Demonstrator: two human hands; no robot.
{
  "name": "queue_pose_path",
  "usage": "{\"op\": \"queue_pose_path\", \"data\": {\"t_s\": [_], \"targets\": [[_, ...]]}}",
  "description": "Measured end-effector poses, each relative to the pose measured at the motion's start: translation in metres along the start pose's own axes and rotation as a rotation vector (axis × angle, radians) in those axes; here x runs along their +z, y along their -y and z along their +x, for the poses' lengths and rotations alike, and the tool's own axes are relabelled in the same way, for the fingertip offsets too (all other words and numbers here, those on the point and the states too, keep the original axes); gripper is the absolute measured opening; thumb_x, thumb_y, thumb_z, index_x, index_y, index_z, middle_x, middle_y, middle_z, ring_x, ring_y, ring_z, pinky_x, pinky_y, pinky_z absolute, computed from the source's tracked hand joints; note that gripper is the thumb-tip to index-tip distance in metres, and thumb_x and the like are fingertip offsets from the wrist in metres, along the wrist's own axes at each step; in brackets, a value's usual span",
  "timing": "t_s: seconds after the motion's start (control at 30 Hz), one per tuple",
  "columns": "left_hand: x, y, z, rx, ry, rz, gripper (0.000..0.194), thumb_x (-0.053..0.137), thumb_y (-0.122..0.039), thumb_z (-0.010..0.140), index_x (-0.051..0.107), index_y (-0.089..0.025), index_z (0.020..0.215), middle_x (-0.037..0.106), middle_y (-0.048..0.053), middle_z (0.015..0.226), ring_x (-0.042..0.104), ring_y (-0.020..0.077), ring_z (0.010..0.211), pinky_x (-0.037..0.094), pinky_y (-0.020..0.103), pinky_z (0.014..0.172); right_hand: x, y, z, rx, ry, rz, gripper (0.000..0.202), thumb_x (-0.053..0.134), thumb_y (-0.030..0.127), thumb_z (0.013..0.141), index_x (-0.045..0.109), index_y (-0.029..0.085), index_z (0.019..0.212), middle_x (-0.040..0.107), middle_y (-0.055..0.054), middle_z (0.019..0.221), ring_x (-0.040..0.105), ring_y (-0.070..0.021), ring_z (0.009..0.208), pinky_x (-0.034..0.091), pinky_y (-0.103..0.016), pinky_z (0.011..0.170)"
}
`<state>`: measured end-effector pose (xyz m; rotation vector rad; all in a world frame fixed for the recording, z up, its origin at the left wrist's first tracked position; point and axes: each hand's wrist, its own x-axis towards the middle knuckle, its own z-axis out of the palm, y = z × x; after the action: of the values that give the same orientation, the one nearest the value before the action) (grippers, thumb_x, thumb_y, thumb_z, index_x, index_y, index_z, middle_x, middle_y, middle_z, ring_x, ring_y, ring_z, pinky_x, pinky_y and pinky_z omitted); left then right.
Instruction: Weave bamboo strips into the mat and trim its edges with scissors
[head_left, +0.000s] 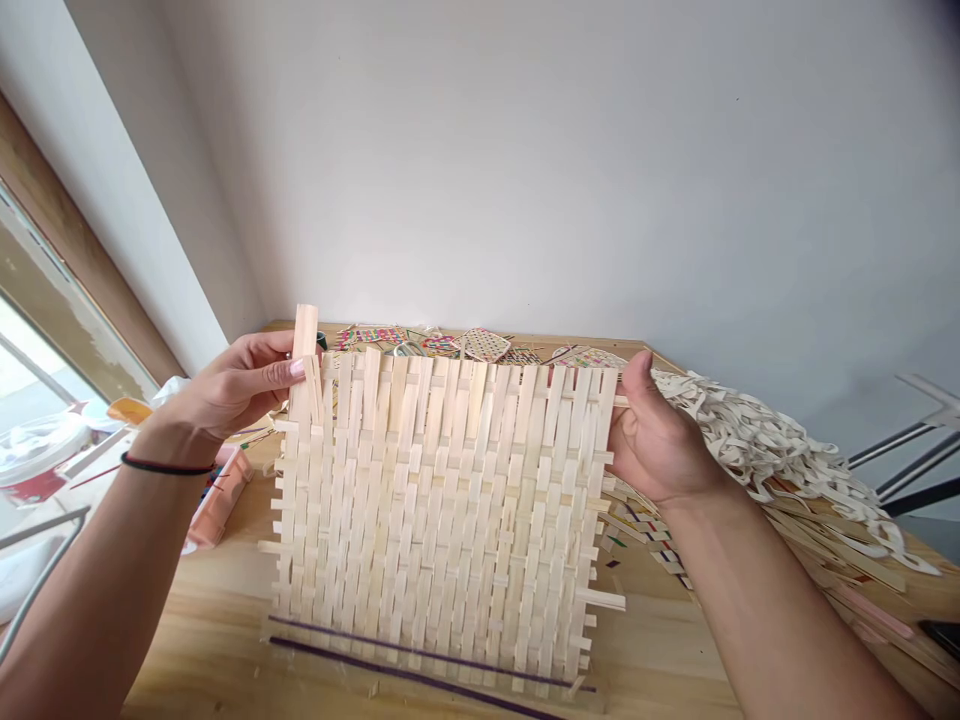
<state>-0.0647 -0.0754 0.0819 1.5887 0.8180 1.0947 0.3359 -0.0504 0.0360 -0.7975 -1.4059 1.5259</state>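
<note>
At a wooden table (217, 620), the left hand (244, 382) pinches a pale woven wood-strip mat (450, 510) by its upper left corner; the right hand (664, 440) grips its upper right edge.

Mat (442, 500) between left hand (240, 385) and right hand (660, 435). On worktop (202, 625): tray (229, 500) left of mat, weaves (484, 344) behind mat, cord pile (765, 430) right of right hand, strips (832, 545) before pile. Bucket (37, 475) left of tray. Wall (525, 160) behind worktop.

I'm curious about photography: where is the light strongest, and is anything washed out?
Head view: brightest at the window on the picture's left, partly washed white; the wall dulls toward the right edge; the woven mat looks fairly sharp.
</note>
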Motion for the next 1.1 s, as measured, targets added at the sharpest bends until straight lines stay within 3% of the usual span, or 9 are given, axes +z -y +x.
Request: {"op": "queue_pose_path", "data": {"t_s": [0.17, 0.57, 0.8, 0.93, 1.1], "targets": [[0.004, -0.001, -0.001, -0.027, 0.009, -0.017, 0.019, 0.087, -0.039, 0.087, 0.086, -0.021, 0.092, 0.08, 0.005, 0.08, 0.073, 0.0155, 0.071, 0.058, 0.024, 0.066, -0.004, -0.001, 0.001, 0.008, 0.018, 0.042, 0.075, 0.042, 0.088, 0.095, 0.081, 0.025, 0.11, 0.084, -0.012, 0.102, 0.079, -0.0361, 0.114, 0.066, -0.045, 0.092], [0.001, -0.003, -0.001, -0.013, -0.037, 0.018, 0.017, 0.087, -0.036, 0.087, 0.086, -0.02, 0.091, 0.079, 0.004, 0.079, 0.072, 0.0142, 0.069, 0.058, 0.023, 0.064, -0.001, -0.01, 0.004, 0.018, -0.038, -0.031, 0.083, 0.046, 0.094, 0.087, 0.078, 0.03, 0.129, 0.085, -0.01, 0.108, 0.077, -0.0369, 0.119, 0.068, -0.047, 0.092], [-0.002, -0.002, -0.002, 0.015, -0.072, 0.075, 0.012, 0.085, -0.033, 0.088, 0.084, -0.022, 0.092, 0.075, 0.003, 0.08, 0.068, 0.0131, 0.072, 0.055, 0.024, 0.068, -0.002, -0.006, 0.004, -0.007, -0.016, 0.009, 0.086, 0.038, 0.095, 0.089, 0.076, 0.03, 0.129, 0.084, -0.01, 0.112, 0.077, -0.0369, 0.12, 0.068, -0.049, 0.092], [-0.001, -0.002, -0.002, 0.005, -0.077, 0.099, 0.017, 0.086, -0.038, 0.087, 0.083, -0.021, 0.09, 0.071, 0.002, 0.075, 0.064, 0.0124, 0.067, 0.051, 0.024, 0.062, -0.003, -0.008, 0.005, -0.013, -0.032, 0.028, 0.085, 0.031, 0.092, 0.093, 0.076, 0.03, 0.131, 0.084, -0.01, 0.116, 0.076, -0.0358, 0.123, 0.066, -0.05, 0.096], [-0.002, -0.002, -0.002, 0.012, -0.075, 0.096, 0.016, 0.087, -0.037, 0.087, 0.083, -0.023, 0.093, 0.073, 0.003, 0.081, 0.067, 0.0135, 0.072, 0.055, 0.025, 0.066, 0.002, -0.01, 0.005, -0.018, -0.033, 0.008, 0.084, 0.031, 0.09, 0.096, 0.072, 0.03, 0.137, 0.083, -0.009, 0.116, 0.076, -0.0336, 0.122, 0.067, -0.046, 0.097]]}}
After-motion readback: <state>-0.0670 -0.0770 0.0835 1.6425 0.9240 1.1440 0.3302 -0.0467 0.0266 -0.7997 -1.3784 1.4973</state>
